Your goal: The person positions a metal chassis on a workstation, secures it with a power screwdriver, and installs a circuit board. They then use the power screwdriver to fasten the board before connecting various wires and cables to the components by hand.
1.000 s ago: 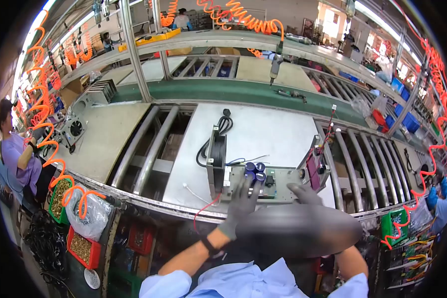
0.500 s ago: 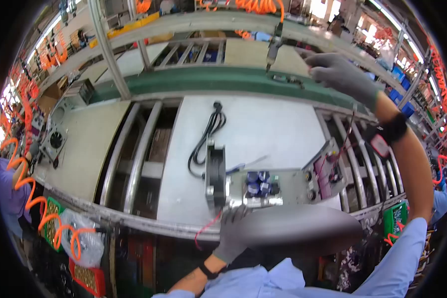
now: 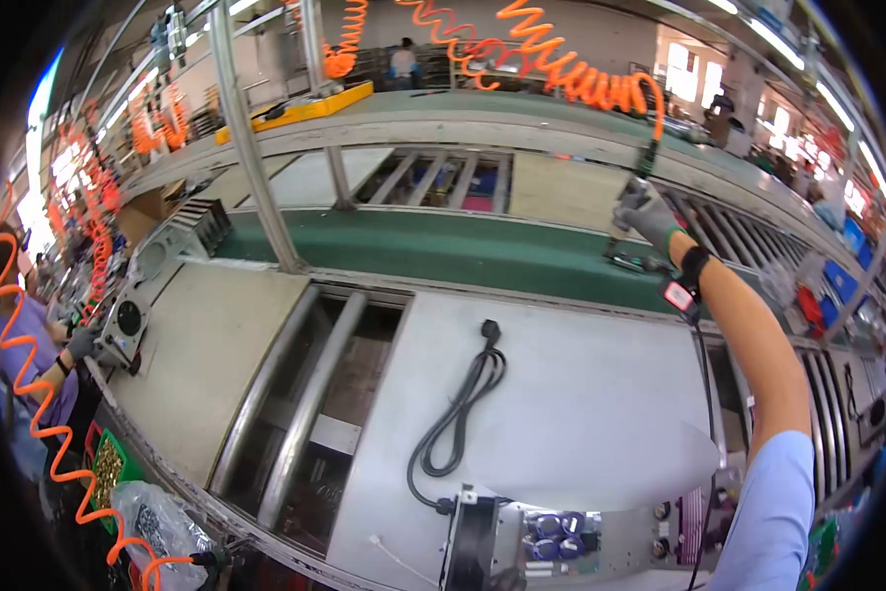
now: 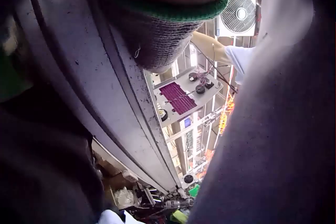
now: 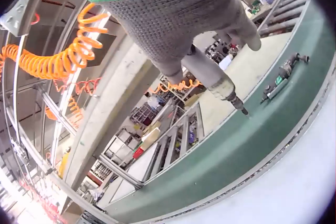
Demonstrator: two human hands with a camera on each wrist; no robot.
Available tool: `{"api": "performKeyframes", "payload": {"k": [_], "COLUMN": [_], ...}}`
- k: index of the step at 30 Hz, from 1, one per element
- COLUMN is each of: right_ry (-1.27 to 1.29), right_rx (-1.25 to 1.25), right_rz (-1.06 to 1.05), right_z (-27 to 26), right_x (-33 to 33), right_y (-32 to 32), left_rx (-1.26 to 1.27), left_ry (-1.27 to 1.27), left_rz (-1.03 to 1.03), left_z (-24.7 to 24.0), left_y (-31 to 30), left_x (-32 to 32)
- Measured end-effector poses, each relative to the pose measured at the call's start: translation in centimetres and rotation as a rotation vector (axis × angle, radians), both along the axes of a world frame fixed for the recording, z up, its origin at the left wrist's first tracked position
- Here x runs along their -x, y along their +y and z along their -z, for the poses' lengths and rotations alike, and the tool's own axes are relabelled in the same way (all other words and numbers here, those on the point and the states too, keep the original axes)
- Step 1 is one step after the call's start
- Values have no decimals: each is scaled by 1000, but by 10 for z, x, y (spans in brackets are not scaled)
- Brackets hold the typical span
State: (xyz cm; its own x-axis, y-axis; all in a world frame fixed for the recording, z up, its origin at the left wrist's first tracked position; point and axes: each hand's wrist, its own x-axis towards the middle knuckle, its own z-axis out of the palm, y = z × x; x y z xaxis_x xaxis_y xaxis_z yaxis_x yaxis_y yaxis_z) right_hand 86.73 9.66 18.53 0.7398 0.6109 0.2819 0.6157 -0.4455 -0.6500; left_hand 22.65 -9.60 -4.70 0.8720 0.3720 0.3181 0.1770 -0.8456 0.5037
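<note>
My gloved right hand [image 3: 645,215] is reaching over the green belt, its fingers around a pneumatic screwdriver [image 5: 210,74] that hangs bit-down from an orange coiled hose. A second power driver [image 5: 283,78] lies on the belt close by. Nearer me, on a white board [image 3: 581,384], is a metal chassis [image 3: 620,547] carrying purple-topped capacitors [image 3: 558,532], a black fan [image 3: 471,542] and a purple heatsink [image 4: 177,98]. A black power cord [image 3: 453,433] runs from it across the board. Only the cuff and part of my left hand [image 4: 157,40] show in the left wrist view; its fingers are hidden.
Metal rollers [image 3: 310,409] lie left of the white board. A metal post [image 3: 251,138] and an overhead shelf [image 3: 443,120] stand across the belt. On the left, another person handles a metal unit [image 3: 123,325]. A coiled orange hose [image 3: 54,394] hangs at front left.
My right hand has gone from the chassis up and forward to the hanging screwdriver and now holds it. My left hand has left the head view, which has shifted so the chassis sits lower.
</note>
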Motion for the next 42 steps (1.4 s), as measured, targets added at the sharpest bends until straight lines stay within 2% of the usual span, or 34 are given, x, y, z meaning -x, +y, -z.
{"api": "performKeyframes", "payload": {"k": [2,3,5,10,11,13,14,16,17,18,19,21,24,26,28,31,34,36,38,42], "right_ry": [67,56,148,318,343,222,162,192,271,374,329,256,272,309,375,476,585,553,533,466], "right_rx": [-169,-266,-285,-329,-307,-211,-159,-207,-297,-375,-374,-403,-501,-563,-587,-590,-574,-469,-562,-622], "right_rz": [46,102,107,84,38,31,24,-44,-232,-422,-383,-344,-395,-400,-392,-367,-330,-308,-312,-319], "right_z": [7,32,44,38,22,-43,-71,-104,-114,-136,-147,-164,-136,-101,-60,1,59,109,121,139], "right_x": [24,1,-15,2,19,92,126,137,117,134,155,269,367,413,450,482,487,457,462,451], "right_y": [2,15,23,16,5,-31,-45,-63,-73,-85,-108,-161,-236,-280,-314,-344,-350,-353,-352,-350], "left_rx": [3,-17,-42,43,28,-24,-149,-71,-44,-15,16,-1,-58,-236,-351,-470,-652,-534,-367,-44], "left_ry": [0,-8,0,72,68,23,-26,-134,-194,-250,-299,-372,-498,-486,-467,-392,-186,106,216,259], "left_rz": [26,51,56,61,39,-18,-22,-22,-9,-5,16,-35,-249,-559,-775,-1208,-1610,-1824,-1889,-1835], "left_z": [13,17,21,-4,-5,-5,9,11,4,-3,-3,-17,-46,-51,-60,-64,-50,-58,-48,-29], "left_y": [-4,-3,-4,-1,-1,-1,0,4,3,3,0,-3,3,16,35,41,44,35,31,44], "left_x": [2,3,3,6,6,4,3,1,2,6,14,43,109,159,224,333,445,498,537,569]}}
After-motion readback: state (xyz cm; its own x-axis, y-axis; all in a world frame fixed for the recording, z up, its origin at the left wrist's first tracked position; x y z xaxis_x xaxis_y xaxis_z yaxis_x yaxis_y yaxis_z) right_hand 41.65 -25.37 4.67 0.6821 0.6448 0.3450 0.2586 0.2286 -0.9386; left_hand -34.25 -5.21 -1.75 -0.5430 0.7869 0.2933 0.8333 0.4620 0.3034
